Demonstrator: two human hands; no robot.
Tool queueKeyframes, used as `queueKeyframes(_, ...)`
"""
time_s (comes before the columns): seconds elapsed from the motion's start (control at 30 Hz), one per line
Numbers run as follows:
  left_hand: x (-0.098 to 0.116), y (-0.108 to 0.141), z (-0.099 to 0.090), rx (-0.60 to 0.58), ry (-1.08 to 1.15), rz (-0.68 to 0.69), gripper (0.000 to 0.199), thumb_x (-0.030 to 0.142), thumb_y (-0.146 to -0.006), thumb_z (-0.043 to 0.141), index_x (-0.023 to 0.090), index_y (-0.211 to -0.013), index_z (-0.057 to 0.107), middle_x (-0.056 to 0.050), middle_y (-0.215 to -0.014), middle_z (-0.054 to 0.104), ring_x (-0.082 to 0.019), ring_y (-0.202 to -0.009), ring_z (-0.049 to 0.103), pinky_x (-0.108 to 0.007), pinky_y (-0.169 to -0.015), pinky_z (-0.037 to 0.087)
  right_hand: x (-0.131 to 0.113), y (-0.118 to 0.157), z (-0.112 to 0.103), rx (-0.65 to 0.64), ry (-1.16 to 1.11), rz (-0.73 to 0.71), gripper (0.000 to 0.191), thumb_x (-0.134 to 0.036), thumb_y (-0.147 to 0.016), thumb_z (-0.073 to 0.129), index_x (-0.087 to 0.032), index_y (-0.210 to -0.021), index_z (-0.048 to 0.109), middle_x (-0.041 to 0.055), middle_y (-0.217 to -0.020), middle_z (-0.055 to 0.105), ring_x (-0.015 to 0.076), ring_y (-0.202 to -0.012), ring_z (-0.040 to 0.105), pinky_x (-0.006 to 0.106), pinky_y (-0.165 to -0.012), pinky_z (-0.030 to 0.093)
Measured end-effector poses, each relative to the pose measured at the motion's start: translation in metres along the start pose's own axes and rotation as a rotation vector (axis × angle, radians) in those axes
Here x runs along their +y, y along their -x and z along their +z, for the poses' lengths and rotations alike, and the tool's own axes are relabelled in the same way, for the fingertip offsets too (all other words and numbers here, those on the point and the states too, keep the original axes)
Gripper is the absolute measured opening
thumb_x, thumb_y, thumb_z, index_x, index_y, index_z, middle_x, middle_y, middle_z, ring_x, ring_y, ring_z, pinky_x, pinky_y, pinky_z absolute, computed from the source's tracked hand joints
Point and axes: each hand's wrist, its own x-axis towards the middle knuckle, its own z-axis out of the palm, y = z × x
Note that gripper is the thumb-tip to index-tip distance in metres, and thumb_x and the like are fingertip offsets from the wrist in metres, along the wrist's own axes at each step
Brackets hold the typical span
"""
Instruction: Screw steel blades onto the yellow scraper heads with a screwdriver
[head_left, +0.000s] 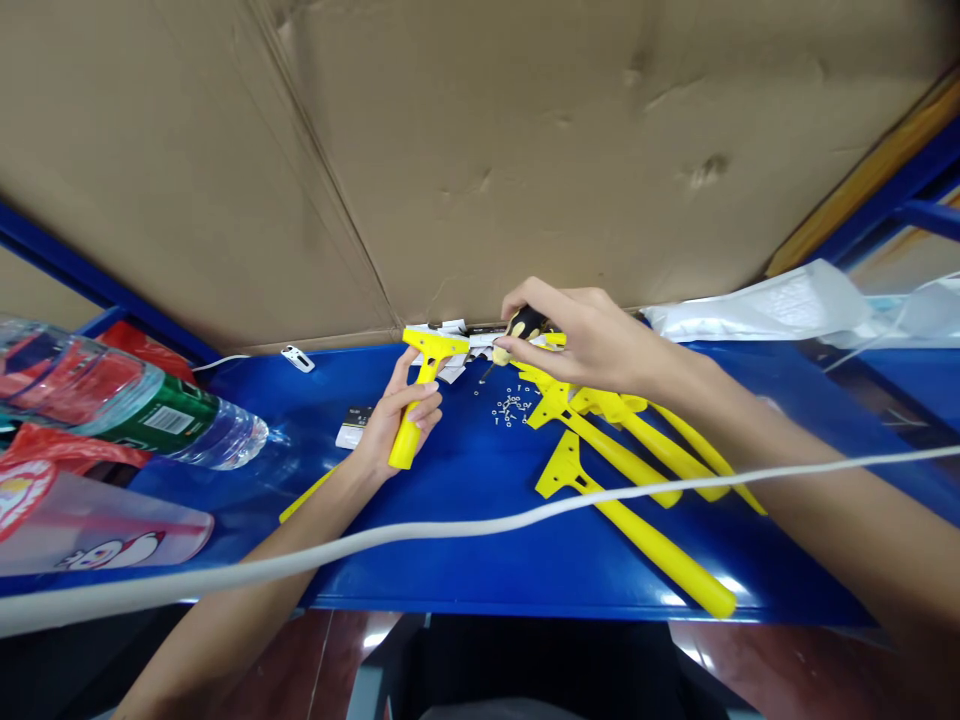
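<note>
My left hand [397,425] grips the handle of a yellow plastic scraper [406,445], holding it upright with its wide head at the top. My right hand [581,335] is shut on a small screwdriver [526,323] with a black-and-yellow handle, its thin shaft pointing down. The tip hangs just above the blue tabletop, to the right of the scraper head. Below it lie scattered tiny metal screws [512,407]. Several more yellow scrapers [634,530] lie overlapping under my right forearm.
A clear plastic water bottle [142,410] lies at the left beside red plastic bags and a translucent cup [97,530]. A white cable [375,540] crosses over my forearms. Cardboard [480,150] rises behind the blue table [465,560], and a white plastic bag [757,305] sits back right.
</note>
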Motion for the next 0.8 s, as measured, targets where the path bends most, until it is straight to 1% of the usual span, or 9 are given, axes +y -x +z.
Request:
queueKeyframes(0.13,-0.005,0.001,-0.001,0.026,0.083,-0.069,0.08,-0.006,-0.089,0.065,0.04,-0.153,0.054,-0.007,-0.144,0.068,0.004,-0.047,0.044,-0.011,-0.045,0.039,-0.005,-0.001,-0.018,0.113,0.045,-0.01,0.024,-0.04,-0.103,0.066,-0.021,-0.116,0.064,0.0057,-0.1,0.077,0.0193,-0.078,0.07,0.03,-0.069,0.049)
queueKeyframes(0.3,-0.013,0.005,0.002,-0.014,0.131,-0.173,0.077,-0.006,-0.094,0.059,0.038,-0.157,0.053,-0.011,-0.147,0.067,0.003,-0.047,0.045,-0.012,-0.043,0.038,-0.012,-0.001,-0.031,0.243,0.018,-0.02,0.025,-0.044,-0.101,0.071,-0.022,-0.11,0.065,0.0045,-0.096,0.077,0.0197,-0.08,0.073,0.032,-0.069,0.056)
queueKeyframes(0.47,-0.017,0.01,0.008,-0.002,0.138,-0.243,0.08,-0.007,-0.095,0.055,0.036,-0.162,0.049,-0.013,-0.143,0.069,0.003,-0.045,0.045,-0.013,-0.041,0.038,-0.017,-0.001,-0.028,0.304,0.013,-0.028,0.024,-0.045,-0.102,0.07,-0.023,-0.11,0.067,0.004,-0.098,0.077,0.0185,-0.081,0.074,0.031,-0.071,0.059)
queueKeyframes(0.63,-0.018,0.014,0.011,-0.062,0.15,-0.281,0.08,-0.006,-0.095,0.055,0.035,-0.163,0.049,-0.016,-0.15,0.066,0.003,-0.044,0.045,-0.011,-0.04,0.037,-0.016,-0.002,-0.019,0.299,-0.002,-0.046,0.024,-0.044,-0.103,0.069,-0.021,-0.112,0.066,0.0045,-0.096,0.077,0.0177,-0.078,0.073,0.03,-0.07,0.058)
queueKeyframes(0.8,-0.018,0.015,0.011,-0.071,0.154,-0.285,0.079,-0.007,-0.094,0.055,0.034,-0.161,0.052,-0.017,-0.155,0.063,0.003,-0.044,0.045,-0.011,-0.04,0.04,-0.015,-0.001,-0.015,0.297,-0.006,-0.059,0.023,-0.04,-0.102,0.069,-0.02,-0.112,0.064,0.005,-0.097,0.076,0.0171,-0.078,0.073,0.029,-0.07,0.056)
